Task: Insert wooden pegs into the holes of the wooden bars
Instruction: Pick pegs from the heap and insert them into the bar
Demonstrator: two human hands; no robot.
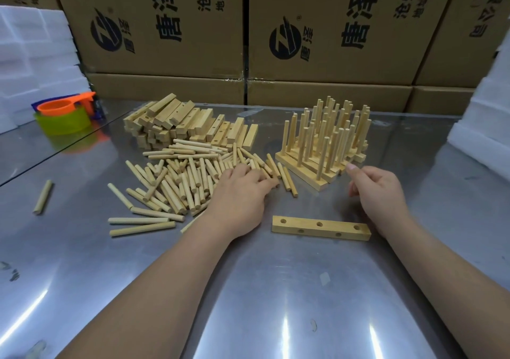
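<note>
The left hand (240,193) is lying on the peg pile (179,182), grip unclear. The right hand (378,190) is hovering loosely curled, holding nothing. The empty bar (303,225) is lying 9-to-3 at that hand's 7 o'clock, nearer it.
</note>
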